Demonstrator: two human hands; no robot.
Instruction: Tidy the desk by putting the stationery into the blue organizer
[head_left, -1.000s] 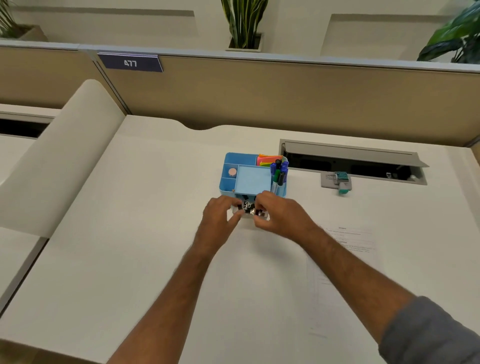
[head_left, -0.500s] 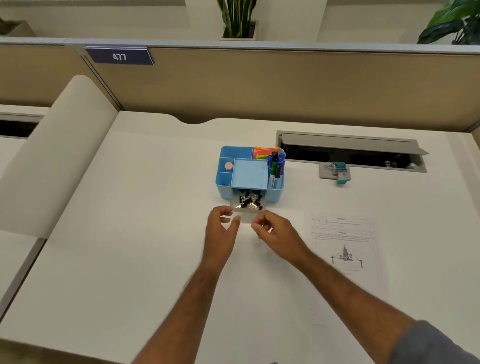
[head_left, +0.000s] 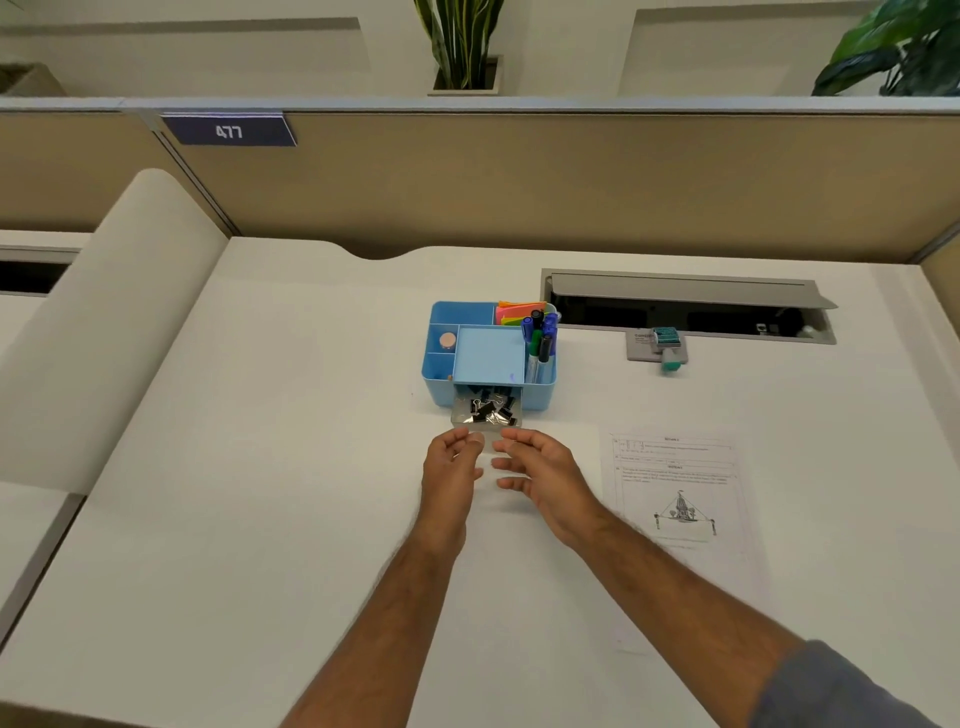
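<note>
The blue organizer stands mid-desk, holding several markers, coloured sticky notes and a small round item. Its clear drawer is pulled out at the front, with several black binder clips inside. Just in front of the drawer, my left hand and my right hand hover with fingers apart, holding nothing and not touching the drawer.
A printed sheet lies to the right of my hands. A green-topped stamp on a grey pad sits by the open cable hatch. A beige partition wall runs behind the desk.
Both hands have let go of the clear drawer and drawn back toward me, fingers spreading. The drawer stays pulled out with the clips in it.
</note>
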